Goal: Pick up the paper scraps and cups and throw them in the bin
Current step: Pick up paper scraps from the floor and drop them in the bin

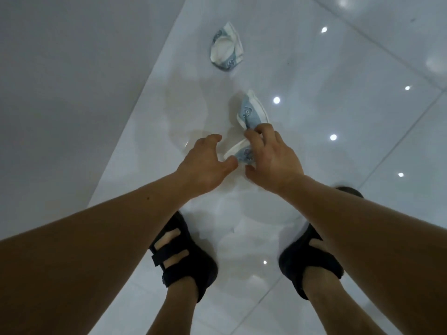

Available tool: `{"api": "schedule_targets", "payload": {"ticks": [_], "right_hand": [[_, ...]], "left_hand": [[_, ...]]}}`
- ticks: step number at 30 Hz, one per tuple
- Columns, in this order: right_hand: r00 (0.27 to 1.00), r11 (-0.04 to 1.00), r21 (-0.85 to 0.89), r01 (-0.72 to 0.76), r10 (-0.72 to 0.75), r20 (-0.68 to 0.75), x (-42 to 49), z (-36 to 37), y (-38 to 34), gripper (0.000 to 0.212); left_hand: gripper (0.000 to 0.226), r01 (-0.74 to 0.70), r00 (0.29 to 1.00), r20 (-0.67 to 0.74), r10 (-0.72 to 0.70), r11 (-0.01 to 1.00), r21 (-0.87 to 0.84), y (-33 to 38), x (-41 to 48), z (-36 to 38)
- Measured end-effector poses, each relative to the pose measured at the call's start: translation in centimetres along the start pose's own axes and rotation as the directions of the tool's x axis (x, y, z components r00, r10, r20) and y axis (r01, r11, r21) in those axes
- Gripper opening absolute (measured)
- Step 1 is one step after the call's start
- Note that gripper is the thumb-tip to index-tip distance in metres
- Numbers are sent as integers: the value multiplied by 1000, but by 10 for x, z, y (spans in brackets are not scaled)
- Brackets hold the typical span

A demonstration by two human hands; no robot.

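- Head view: the right hand (pixel 273 158) pinches with curled fingers the lower edge of the middle cup (pixel 251 111), a crushed paper cup at 12 o'clock from it.
- The near cup (pixel 243 153), also crushed, lies on the glossy floor (pixel 338 68) between both hands. The left hand (pixel 205 163), at 9 o'clock from it, holds nothing; its fingers are loosely curved and its thumb is just beside the cup.
- The far cup (pixel 226 48) lies well apart, at 12 o'clock.
- The pinch takes only a thin edge, so the middle cup may slip out if the same hand also reaches for the near cup.
- The bin is not visible.
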State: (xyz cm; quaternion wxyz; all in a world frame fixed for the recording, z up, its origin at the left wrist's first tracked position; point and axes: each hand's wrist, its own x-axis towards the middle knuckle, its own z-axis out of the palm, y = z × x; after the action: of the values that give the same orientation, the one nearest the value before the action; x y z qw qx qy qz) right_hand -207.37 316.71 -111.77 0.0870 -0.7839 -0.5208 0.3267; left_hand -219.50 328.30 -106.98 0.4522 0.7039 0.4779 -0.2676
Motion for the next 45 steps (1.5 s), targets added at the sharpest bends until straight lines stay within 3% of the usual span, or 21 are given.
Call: {"api": "schedule_targets", "payload": {"ticks": [2, 5, 9, 15, 21, 24, 29, 36, 41, 45], "right_hand": [[996, 994, 79, 79, -77, -34, -4, -15, -4, 72], [979, 969, 142, 202, -194, -69, -9, -36, -10, 73], [968, 962, 108, 249, -248, -19, -2, -59, -6, 90], [1000, 993, -119, -15, 14, -7, 54, -53, 4, 98], [993, 981, -162, -107, 114, 35, 67, -13, -18, 59], [988, 985, -126, -116, 127, 85, 44, -10, -19, 56], [980, 980, 26, -197, 196, 30, 9, -75, -16, 61], [947, 955, 125, -268, 285, -147, -39, -257, -36, 64], [951, 969, 60, -240, 247, -187, -119, -399, -72, 66], [926, 951, 22, -309, 306, -220, -199, -488, -91, 66]], "left_hand": [[66, -20, 998, 54, 25, 996, -87, 11, -2, -6], [37, -85, 988, 118, 105, 983, -162, 26, -6, -15], [20, -50, 992, 99, 72, 975, -215, 32, -7, -32], [10, 25, 998, -60, -24, 1000, 10, -19, 9, -42], [11, 30, 997, -76, -27, 999, 43, -62, 2, -24], [11, 2, 998, -60, 1, 999, 39, -57, -7, -30], [19, -77, 990, -113, 87, 993, 92, 10, -29, -76], [20, -235, 934, -236, 269, 958, 162, 180, -111, -171], [11, -299, 904, -238, 355, 924, 239, 300, -214, -215], [20, -372, 883, -176, 434, 878, 300, 366, -305, -226]]}}
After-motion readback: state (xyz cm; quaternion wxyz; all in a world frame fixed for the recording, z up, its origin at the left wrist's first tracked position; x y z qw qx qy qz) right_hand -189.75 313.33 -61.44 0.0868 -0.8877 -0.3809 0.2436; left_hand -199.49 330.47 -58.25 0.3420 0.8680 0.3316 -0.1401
